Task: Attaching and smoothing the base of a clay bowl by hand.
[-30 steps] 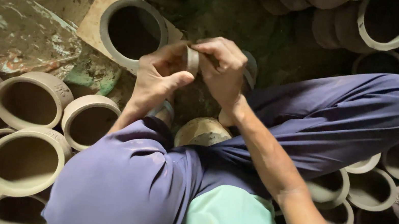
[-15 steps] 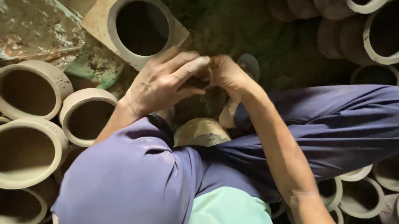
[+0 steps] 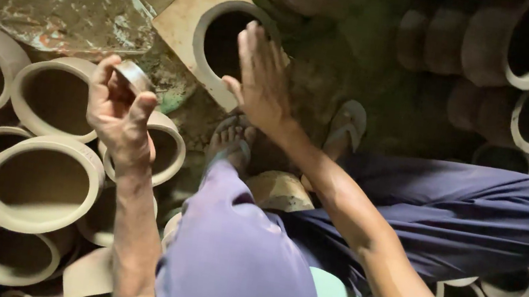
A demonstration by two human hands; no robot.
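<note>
Hands have parted: left hand (image 3: 121,112) pinches clay strip (image 3: 132,75), right hand (image 3: 261,80) opened.

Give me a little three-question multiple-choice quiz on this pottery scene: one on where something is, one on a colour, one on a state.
1. Where is the right hand?
A. over the pot on the square slab
B. on the knee
C. inside a pot at far left

2. What colour are the trousers?
A. red
B. dark blue
C. white

3. How does the left hand stand?
A. flat and bare
B. pinching a small flat strip
C. gripping a sandal

Answers:
1 A: its open palm is raised above the round pot mouth on the slab.
2 B: both bent legs are in dark blue cloth.
3 B: the strip sits between thumb and fingertips.
</note>
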